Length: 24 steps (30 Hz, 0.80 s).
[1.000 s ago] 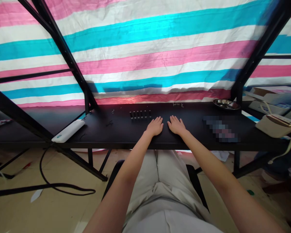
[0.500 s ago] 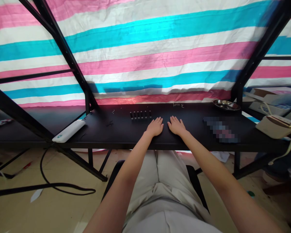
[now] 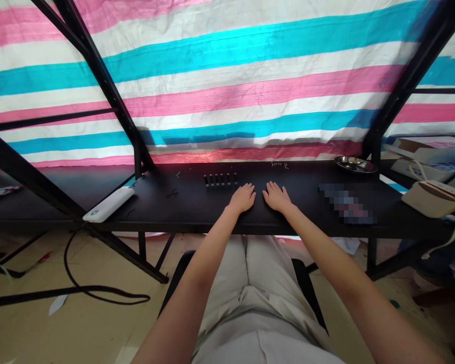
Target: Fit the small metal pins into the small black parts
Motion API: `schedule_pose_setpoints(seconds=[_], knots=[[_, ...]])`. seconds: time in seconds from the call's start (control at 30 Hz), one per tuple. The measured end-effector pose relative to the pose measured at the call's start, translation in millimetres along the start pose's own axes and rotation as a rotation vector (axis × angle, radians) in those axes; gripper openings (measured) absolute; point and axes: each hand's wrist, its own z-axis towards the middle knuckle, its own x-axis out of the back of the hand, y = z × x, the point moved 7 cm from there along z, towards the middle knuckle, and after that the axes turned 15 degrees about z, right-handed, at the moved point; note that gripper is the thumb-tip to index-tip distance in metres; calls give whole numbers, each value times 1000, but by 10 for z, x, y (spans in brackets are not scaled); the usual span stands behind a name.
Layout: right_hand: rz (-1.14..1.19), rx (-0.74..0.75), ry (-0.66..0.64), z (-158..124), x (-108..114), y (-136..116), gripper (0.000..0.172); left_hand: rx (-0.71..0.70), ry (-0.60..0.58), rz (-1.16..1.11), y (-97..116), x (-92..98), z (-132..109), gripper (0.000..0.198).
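Observation:
Both palms rest flat on the black tabletop (image 3: 197,210), side by side with a small gap between them. My left hand (image 3: 243,197) has its fingers stretched out and holds nothing. Just beyond and to its left stands a row of several small dark cylinders with pale ends (image 3: 217,180). My right hand (image 3: 276,196) is also spread and holds nothing. Tiny whitish pieces (image 3: 278,164) lie past it near the table's back edge. Thin dark bits (image 3: 172,193) are scattered left of the row, too small to identify.
A shiny metal dish (image 3: 355,165) sits at the back right, with a blurred-out object (image 3: 347,203) in front of it. A beige bag (image 3: 430,198) lies at the far right. On the left is a white power strip (image 3: 109,204). Black frame posts (image 3: 116,101) flank the table.

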Motion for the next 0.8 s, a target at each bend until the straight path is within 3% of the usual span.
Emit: schedule_pose_setpoints(seconds=[0.17, 0.27, 0.4, 0.6, 0.8], knots=[[75, 152, -16, 65, -31, -81, 51, 273, 600, -383, -347, 430, -160, 35], [148, 232, -55, 150, -80, -175, 48, 494, 829, -605, -593, 536, -322, 34], [224, 253, -67, 297, -147, -375, 45, 639, 884, -815, -753, 497, -378, 29], [305, 249, -31, 549, -273, -722, 42, 629, 923, -848, -772, 490, -394, 27], [354, 230, 46, 752, -291, -857, 37, 604, 935, -816, -762, 490, -403, 27]])
